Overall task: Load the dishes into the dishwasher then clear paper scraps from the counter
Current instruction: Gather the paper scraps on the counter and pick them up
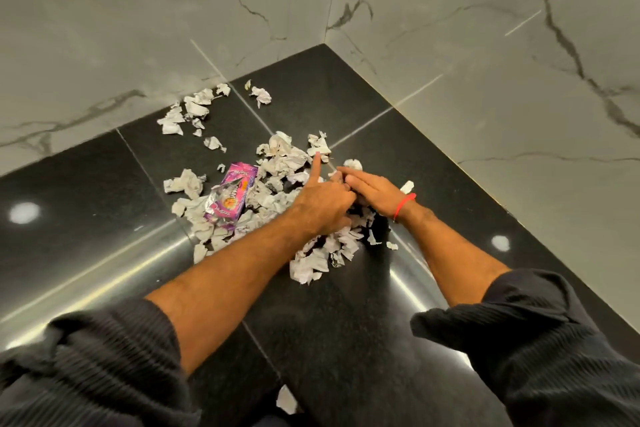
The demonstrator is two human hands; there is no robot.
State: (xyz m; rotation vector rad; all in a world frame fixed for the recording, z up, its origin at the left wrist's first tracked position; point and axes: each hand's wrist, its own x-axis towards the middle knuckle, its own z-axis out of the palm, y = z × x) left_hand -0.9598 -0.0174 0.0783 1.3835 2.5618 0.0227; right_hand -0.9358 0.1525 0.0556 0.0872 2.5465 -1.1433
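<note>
Both hands gather paper scraps (277, 163) on the black counter (86, 204).
Left hand (325, 201) curls over the heap, index finger straight; right hand (374, 192) lies flat, fingers extended, beside it.

Both forearms are bare below dark charcoal, ribbed knit sleeves, the left sleeve (104, 367) and the right sleeve (540, 340) each bunched in thick folds near the elbow. A thin red thread wristband (403, 205) circles the right wrist, just behind the right hand (375, 192). The left hand (325, 199), beside that wristband, wears nothing; no rings show on either hand.
</note>
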